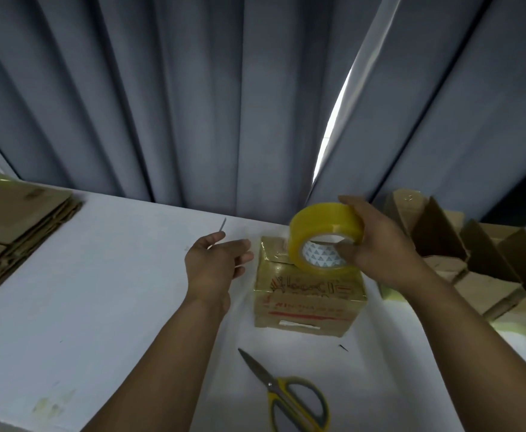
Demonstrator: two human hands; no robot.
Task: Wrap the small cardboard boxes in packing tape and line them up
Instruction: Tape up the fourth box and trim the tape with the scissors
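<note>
Fingers, right: the fingers (351, 204) of the right hand (377, 241) are curling over the outer rim of the tape roll (325, 226) while the thumb is reaching into its core, so this hand is gripping the roll firmly.
Fingers, left: the fingers (238, 246) of the left hand (215, 260) are stretching out loosely and holding nothing. Their tips are hovering just beside the box's left side, with a sliver of table showing between.
Tape roll: yellowish and clear, it is standing on edge and tilting over the far top of the box. Whether its lower rim is touching the box, I cannot tell.
Small cardboard box (308, 304): it is sitting on the white table (99, 291) between the two hands. It is shining under a glossy layer of tape, with red print showing on its near face.
Scissors (289, 400): they are lying closed on the table nearer the camera than the box, with yellow and grey handles toward the viewer and blades pointing away to the left.
Flattened cardboard (15, 232): a stack is lying at the table's far left.
Open boxes (474, 254): several bare ones are crowding the right side with their flaps standing up.
Curtain (193, 104): grey-blue folds are hanging behind the table, and daylight is coming through one slit.
</note>
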